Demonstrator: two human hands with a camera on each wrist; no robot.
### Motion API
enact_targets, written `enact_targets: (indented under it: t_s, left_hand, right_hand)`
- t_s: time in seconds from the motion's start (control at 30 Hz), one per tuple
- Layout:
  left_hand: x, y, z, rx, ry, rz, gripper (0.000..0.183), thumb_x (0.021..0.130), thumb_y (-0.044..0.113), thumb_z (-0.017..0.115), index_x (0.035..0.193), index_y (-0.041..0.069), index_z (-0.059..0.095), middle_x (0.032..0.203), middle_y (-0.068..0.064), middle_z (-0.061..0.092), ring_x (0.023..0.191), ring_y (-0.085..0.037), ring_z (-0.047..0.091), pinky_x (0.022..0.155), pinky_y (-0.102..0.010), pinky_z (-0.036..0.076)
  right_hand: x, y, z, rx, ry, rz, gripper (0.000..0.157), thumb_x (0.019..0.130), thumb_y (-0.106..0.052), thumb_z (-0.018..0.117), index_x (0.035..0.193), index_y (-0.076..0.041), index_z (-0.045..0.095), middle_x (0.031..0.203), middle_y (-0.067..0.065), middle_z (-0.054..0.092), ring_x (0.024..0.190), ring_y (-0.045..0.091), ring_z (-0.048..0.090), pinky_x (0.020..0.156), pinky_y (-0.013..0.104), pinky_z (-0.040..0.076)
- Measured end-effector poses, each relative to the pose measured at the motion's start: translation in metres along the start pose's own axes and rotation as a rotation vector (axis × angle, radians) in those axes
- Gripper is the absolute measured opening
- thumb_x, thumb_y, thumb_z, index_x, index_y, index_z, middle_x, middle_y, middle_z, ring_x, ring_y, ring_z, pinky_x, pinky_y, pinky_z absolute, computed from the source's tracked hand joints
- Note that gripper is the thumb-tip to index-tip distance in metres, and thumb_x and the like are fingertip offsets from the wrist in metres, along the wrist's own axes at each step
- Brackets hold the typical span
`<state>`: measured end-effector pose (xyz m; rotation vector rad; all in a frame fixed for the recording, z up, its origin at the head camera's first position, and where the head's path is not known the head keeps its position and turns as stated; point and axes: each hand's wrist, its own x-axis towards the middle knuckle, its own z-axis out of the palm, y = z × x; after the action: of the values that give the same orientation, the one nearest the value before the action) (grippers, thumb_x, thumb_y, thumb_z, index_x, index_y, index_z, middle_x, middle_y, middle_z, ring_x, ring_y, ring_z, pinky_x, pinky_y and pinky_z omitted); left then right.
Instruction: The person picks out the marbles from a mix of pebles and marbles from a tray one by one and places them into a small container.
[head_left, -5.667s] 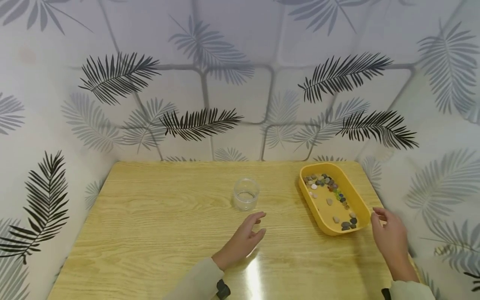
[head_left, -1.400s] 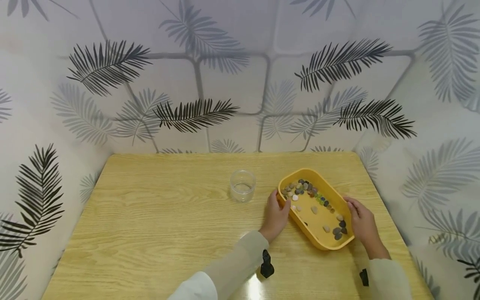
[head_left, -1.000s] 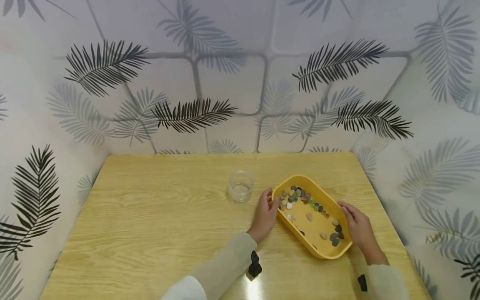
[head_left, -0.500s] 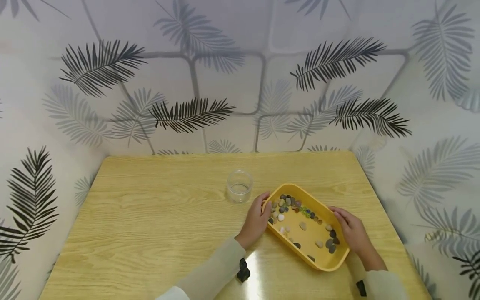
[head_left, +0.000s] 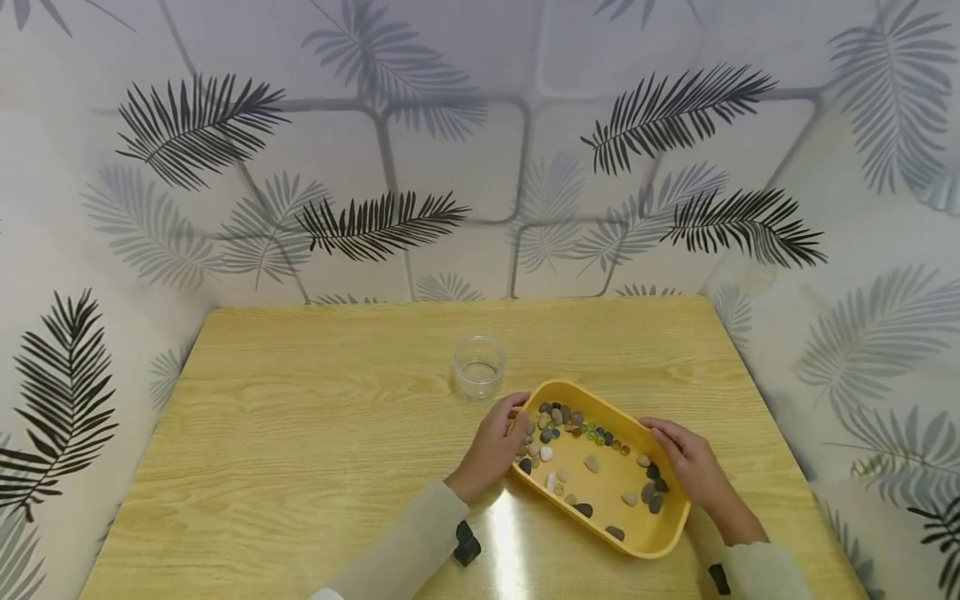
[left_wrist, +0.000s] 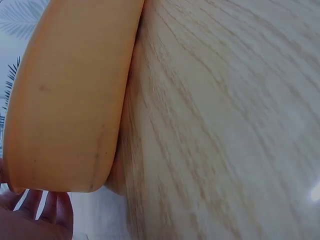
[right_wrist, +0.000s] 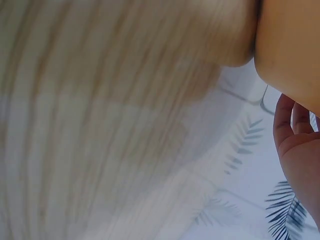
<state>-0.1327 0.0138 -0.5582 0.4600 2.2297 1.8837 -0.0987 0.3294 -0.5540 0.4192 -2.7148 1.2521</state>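
A yellow plastic tray (head_left: 600, 521) lies slantwise on the table, right of the middle. Several small stones (head_left: 592, 463) in grey, tan and white are scattered inside it, with some green and amber glassy beads (head_left: 594, 432) among them. My left hand (head_left: 491, 446) grips the tray's left end, thumb over the rim and fingers beneath the outer side. At the opposite end my right hand (head_left: 697, 467) holds the rim the same way. Both wrist views show fingers against the outside of the tray wall (left_wrist: 70, 100); in the right wrist view the right hand (right_wrist: 300, 145) partly hides behind it.
A clear round glass cup (head_left: 480, 367) stands on the wooden table (head_left: 315, 433), just beyond the left hand. Leaf-patterned wall covering (head_left: 465, 167) rises behind the table and on both sides.
Both hands came to the tray from apart and took hold of its ends. The tray has since slid left and toward the person, turning more crosswise. The glass cup stays in place.
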Motion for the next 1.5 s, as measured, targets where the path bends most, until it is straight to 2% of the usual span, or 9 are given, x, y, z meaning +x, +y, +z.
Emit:
enact_targets:
  t_s: [0.17, 0.3, 0.5, 0.6, 0.77, 1.0, 1.13, 1.37, 1.5]
  left_hand:
    - [-0.004, -0.003, -0.008, 0.054, 0.033, -0.007, 0.038, 0.102, 0.027, 0.039, 0.137, 0.014, 0.042, 0.122, -0.007, 0.051, 0.103, -0.025, 0.054, 0.077, -0.031, 0.047]
    - [-0.007, -0.004, -0.014, 0.085, 0.046, 0.015, 0.037, 0.102, 0.025, 0.038, 0.136, 0.013, 0.044, 0.125, -0.005, 0.05, 0.105, -0.024, 0.053, 0.08, -0.033, 0.047]
    - [-0.012, -0.002, -0.024, 0.14, 0.04, 0.036, 0.036, 0.102, 0.026, 0.038, 0.134, 0.012, 0.047, 0.128, -0.001, 0.049, 0.105, -0.02, 0.054, 0.084, -0.035, 0.046]
    - [-0.014, -0.002, -0.029, 0.168, 0.029, 0.032, 0.037, 0.102, 0.028, 0.038, 0.134, 0.011, 0.047, 0.131, 0.0, 0.047, 0.111, -0.019, 0.051, 0.089, -0.036, 0.044]
    - [-0.02, -0.003, -0.041, 0.191, 0.035, 0.019, 0.036, 0.102, 0.028, 0.04, 0.134, 0.013, 0.047, 0.133, 0.003, 0.046, 0.12, -0.017, 0.044, 0.095, -0.039, 0.04]
    - [-0.03, -0.005, -0.056, 0.218, 0.058, 0.013, 0.034, 0.101, 0.026, 0.042, 0.131, 0.012, 0.051, 0.128, 0.003, 0.05, 0.107, -0.016, 0.048, 0.086, -0.039, 0.043]
    - [-0.038, -0.006, -0.063, 0.241, 0.088, -0.001, 0.033, 0.1, 0.023, 0.044, 0.13, 0.013, 0.052, 0.126, 0.004, 0.051, 0.108, -0.016, 0.047, 0.086, -0.038, 0.042]
    - [-0.055, -0.01, -0.076, 0.232, 0.145, -0.016, 0.03, 0.1, 0.02, 0.045, 0.129, 0.016, 0.053, 0.12, 0.006, 0.054, 0.099, -0.013, 0.05, 0.073, -0.03, 0.047]
    - [-0.063, -0.012, -0.085, 0.222, 0.183, 0.004, 0.031, 0.1, 0.02, 0.045, 0.129, 0.016, 0.053, 0.12, 0.005, 0.054, 0.099, -0.015, 0.052, 0.073, -0.028, 0.047]
  right_hand:
    - [0.003, -0.03, 0.006, 0.082, -0.076, -0.024, 0.028, 0.098, -0.001, 0.042, 0.12, 0.0, 0.059, 0.115, 0.014, 0.062, 0.1, 0.023, 0.061, 0.081, 0.016, 0.047]
    - [0.006, -0.049, 0.01, 0.126, -0.106, -0.038, 0.028, 0.097, 0.003, 0.042, 0.119, 0.003, 0.059, 0.114, 0.017, 0.062, 0.1, 0.033, 0.06, 0.082, 0.019, 0.047]
    - [0.007, -0.032, 0.023, 0.101, -0.11, -0.065, 0.029, 0.097, 0.0, 0.043, 0.119, -0.005, 0.061, 0.114, 0.009, 0.063, 0.103, 0.02, 0.06, 0.085, 0.013, 0.043]
    - [0.01, -0.026, 0.03, 0.107, -0.126, -0.081, 0.028, 0.098, -0.005, 0.044, 0.119, -0.009, 0.062, 0.114, 0.004, 0.063, 0.104, 0.014, 0.059, 0.085, 0.016, 0.044]
    - [0.016, -0.03, 0.041, 0.132, -0.176, -0.113, 0.027, 0.099, -0.009, 0.043, 0.12, -0.011, 0.061, 0.115, 0.0, 0.062, 0.105, 0.016, 0.058, 0.086, 0.024, 0.047]
    - [0.024, -0.041, 0.054, 0.131, -0.203, -0.122, 0.027, 0.099, -0.01, 0.043, 0.119, -0.011, 0.062, 0.114, 0.0, 0.063, 0.105, 0.016, 0.058, 0.087, 0.028, 0.047]
    - [0.029, -0.046, 0.062, 0.132, -0.22, -0.14, 0.027, 0.1, -0.011, 0.043, 0.119, -0.012, 0.062, 0.114, -0.001, 0.063, 0.104, 0.017, 0.059, 0.086, 0.03, 0.048]
    - [0.036, -0.055, 0.077, 0.163, -0.266, -0.114, 0.028, 0.101, -0.018, 0.04, 0.12, -0.018, 0.061, 0.114, -0.005, 0.061, 0.101, 0.013, 0.059, 0.083, 0.03, 0.049]
    - [0.044, -0.062, 0.085, 0.162, -0.293, -0.096, 0.029, 0.101, -0.023, 0.039, 0.12, -0.022, 0.06, 0.115, -0.007, 0.061, 0.103, 0.011, 0.058, 0.086, 0.032, 0.047]
